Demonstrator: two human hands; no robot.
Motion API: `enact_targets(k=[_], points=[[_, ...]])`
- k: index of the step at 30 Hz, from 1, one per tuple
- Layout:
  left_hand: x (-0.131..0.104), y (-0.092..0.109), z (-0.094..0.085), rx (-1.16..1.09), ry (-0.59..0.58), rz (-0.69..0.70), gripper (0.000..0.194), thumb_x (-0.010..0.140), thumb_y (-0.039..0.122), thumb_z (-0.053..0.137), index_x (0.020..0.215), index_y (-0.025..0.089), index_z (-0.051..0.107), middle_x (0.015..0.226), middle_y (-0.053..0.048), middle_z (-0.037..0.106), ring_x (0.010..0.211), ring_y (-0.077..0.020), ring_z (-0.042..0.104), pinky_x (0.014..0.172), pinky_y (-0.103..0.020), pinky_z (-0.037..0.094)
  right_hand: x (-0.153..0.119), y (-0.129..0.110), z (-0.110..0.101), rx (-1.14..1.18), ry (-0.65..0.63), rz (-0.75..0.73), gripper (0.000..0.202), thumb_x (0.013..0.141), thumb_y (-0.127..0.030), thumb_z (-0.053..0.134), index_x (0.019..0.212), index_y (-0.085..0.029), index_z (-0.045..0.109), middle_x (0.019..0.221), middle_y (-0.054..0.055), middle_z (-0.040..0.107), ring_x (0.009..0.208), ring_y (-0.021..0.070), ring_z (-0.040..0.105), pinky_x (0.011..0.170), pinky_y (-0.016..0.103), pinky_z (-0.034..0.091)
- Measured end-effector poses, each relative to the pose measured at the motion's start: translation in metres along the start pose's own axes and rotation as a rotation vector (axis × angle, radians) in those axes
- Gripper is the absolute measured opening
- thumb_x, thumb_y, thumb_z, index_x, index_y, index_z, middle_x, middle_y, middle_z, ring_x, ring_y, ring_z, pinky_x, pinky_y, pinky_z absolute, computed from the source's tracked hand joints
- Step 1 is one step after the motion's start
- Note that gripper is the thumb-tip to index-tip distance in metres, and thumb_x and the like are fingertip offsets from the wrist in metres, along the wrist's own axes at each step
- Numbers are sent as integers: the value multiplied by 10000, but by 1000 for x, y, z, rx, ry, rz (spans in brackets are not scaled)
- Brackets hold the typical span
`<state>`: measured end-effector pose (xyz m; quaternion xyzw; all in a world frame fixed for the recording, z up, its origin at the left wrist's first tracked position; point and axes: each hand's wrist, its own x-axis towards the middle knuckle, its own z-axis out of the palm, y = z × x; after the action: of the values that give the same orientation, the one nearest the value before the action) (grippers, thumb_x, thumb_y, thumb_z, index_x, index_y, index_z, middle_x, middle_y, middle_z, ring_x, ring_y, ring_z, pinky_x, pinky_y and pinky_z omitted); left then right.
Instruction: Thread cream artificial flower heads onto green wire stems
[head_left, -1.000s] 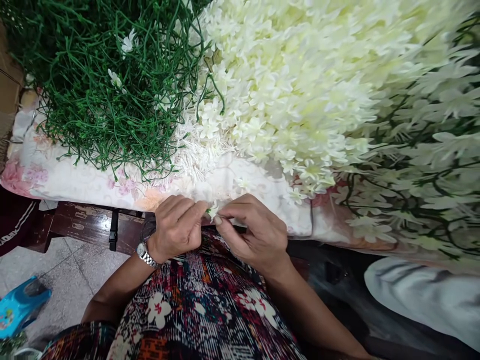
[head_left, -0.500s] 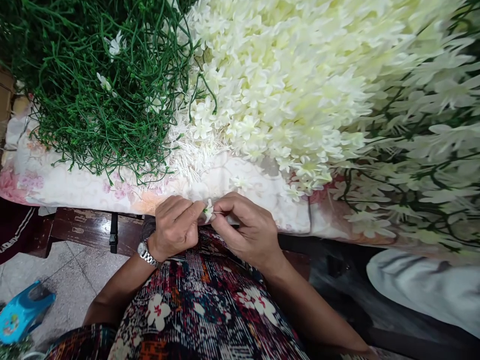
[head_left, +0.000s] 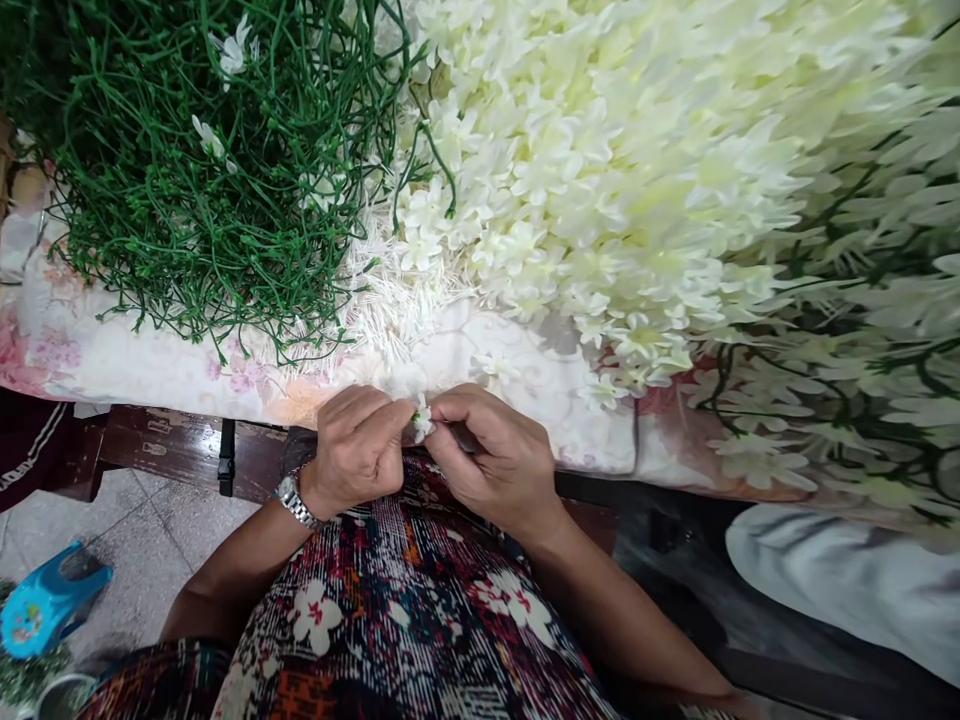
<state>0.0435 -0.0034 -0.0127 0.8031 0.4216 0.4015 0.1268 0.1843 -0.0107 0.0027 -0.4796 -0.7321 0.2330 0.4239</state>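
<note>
Close to my lap, a small white artificial flower with a bit of green at its base sits between my two hands. My left hand, wearing a metal watch, is closed and pinches the flower's green side. From the other side my right hand holds the petals between thumb and forefinger. Just beyond lies a heap of thin white stamens. Green plastic stems are piled to the left, and loose cream-white flower heads form a big pile to the right.
A flower-printed cloth covers the work surface. Finished-looking white blossoms on green stems lie at the right. A blue plastic stool stands on the floor at lower left. Pale fabric shows at lower right.
The thin white stamen that showed between the flower and my right fingertips is no longer visible; those fingertips are now against the petals. The view has shifted slightly.
</note>
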Motion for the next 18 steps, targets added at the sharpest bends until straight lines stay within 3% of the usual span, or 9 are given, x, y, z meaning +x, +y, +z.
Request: enact_targets(k=[18], points=[[0,-2,2,62,-81,-2,159,657,40,389,634,170,478,497,10,418,483,-115,386,489,-262,301,-1,7,-1,-16,-62,-30,158,708,-56,474,802,-182,479,645,-6,534,628,100,520,560,233,452]])
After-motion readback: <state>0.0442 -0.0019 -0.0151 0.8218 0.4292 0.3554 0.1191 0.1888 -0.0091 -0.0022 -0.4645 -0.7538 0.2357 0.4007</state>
